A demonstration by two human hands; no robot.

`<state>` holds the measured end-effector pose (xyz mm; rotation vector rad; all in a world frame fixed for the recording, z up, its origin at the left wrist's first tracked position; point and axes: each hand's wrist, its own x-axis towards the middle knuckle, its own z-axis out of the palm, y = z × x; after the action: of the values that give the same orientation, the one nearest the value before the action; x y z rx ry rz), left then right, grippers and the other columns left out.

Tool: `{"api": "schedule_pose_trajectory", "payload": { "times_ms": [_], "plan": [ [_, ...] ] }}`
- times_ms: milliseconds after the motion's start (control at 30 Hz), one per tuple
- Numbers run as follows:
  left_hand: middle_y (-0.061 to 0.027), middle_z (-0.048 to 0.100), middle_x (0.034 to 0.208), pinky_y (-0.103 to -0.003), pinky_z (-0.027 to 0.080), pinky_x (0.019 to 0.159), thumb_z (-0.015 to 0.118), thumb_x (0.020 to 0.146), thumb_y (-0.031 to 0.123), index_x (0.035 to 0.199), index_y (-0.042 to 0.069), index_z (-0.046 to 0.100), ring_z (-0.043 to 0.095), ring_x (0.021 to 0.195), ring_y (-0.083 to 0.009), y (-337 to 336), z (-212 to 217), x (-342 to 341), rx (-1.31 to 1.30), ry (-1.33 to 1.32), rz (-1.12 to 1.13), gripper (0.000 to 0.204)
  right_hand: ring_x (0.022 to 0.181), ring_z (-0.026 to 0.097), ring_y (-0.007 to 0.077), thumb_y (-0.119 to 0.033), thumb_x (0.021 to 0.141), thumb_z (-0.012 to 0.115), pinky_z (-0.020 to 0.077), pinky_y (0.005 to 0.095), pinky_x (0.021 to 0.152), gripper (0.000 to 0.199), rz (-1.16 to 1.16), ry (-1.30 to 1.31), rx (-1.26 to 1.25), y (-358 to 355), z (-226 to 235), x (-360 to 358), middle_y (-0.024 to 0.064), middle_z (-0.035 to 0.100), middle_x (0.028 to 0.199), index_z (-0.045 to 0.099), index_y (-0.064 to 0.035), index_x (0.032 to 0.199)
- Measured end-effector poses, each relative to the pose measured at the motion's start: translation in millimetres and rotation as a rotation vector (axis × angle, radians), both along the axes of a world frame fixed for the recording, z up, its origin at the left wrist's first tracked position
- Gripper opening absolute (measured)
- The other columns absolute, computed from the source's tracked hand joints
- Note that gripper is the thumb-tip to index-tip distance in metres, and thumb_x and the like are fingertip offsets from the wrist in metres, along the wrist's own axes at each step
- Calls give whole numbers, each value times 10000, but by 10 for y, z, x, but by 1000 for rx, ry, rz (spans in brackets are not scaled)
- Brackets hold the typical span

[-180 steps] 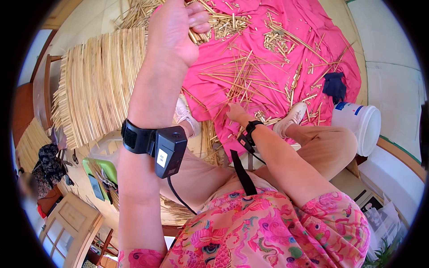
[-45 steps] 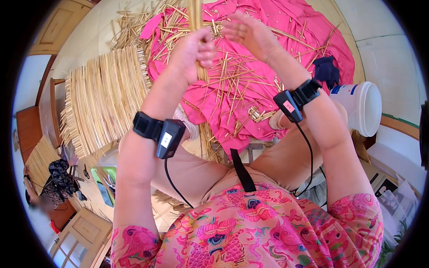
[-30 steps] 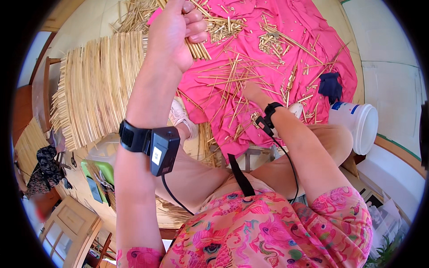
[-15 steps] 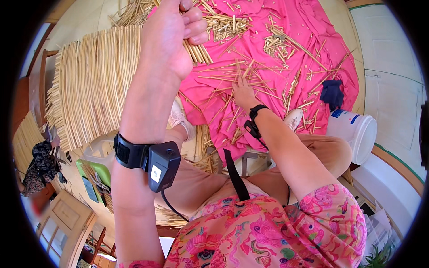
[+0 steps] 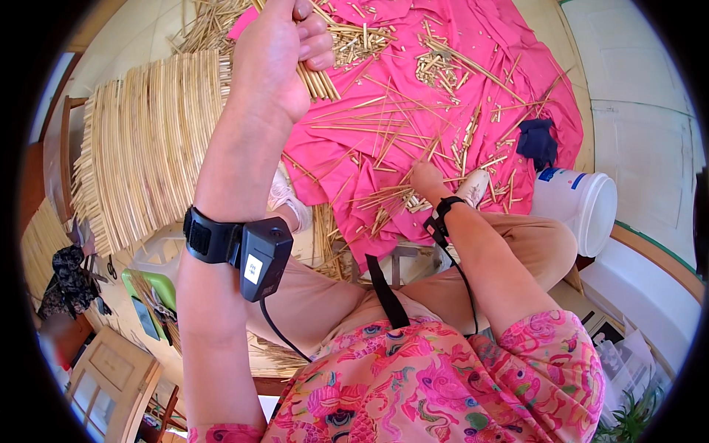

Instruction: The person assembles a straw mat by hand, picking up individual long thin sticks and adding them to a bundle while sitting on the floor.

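My left hand [image 5: 277, 55] is raised high and shut around a bundle of straw sticks [image 5: 317, 77], whose cut ends stick out below my fingers. My right hand [image 5: 428, 179] reaches down to the pink cloth [image 5: 458, 96] and touches loose straw sticks [image 5: 391, 199] lying there near my foot; whether its fingers grip one is hidden. Each wrist wears a black strap with a small device and cable.
A woven straw mat [image 5: 148, 148] lies to the left of the cloth. A white bucket [image 5: 580, 207] lies on its side at the right, beside a dark blue rag [image 5: 538, 142]. A green object [image 5: 144, 292] sits low at the left. My legs stretch out in tan trousers.
My right hand dropped from the bundle to the cloth and now sits lower among the loose sticks. My left hand stayed up, holding the bundle.
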<state>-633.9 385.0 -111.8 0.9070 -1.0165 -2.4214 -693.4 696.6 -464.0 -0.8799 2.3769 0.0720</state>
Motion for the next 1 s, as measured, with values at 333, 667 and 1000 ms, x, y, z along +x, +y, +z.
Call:
{"api": "schedule_pose_trajectory", "payload": {
  "times_ms": [333, 667, 1000],
  "plan": [
    [64, 286, 515, -203, 212, 362, 467, 917, 396, 693, 183, 385, 253, 392, -50, -18, -63, -43, 24, -74, 2, 320, 730, 606, 359, -157, 763, 551, 500, 431, 649, 189, -44, -59, -358, -600, -51, -198, 189, 625, 817, 666, -82, 893],
    [67, 274, 500, -207, 200, 365, 489, 912, 385, 693, 177, 386, 250, 385, -49, -91, -67, -20, 35, -59, -7, 320, 700, 640, 197, -85, 771, 650, 508, 302, 572, 223, -596, -618, -598, -977, -31, -152, 100, 634, 818, 601, 9, 968],
    [57, 278, 542, -205, 210, 369, 478, 927, 330, 714, 137, 399, 238, 416, -44, 107, -94, -15, 130, 27, -140, 298, 801, 614, 138, -97, 876, 559, 494, 228, 667, 118, -659, -1254, -769, -1081, 2134, -452, 56, 618, 876, 556, -30, 973]
  ]
}}
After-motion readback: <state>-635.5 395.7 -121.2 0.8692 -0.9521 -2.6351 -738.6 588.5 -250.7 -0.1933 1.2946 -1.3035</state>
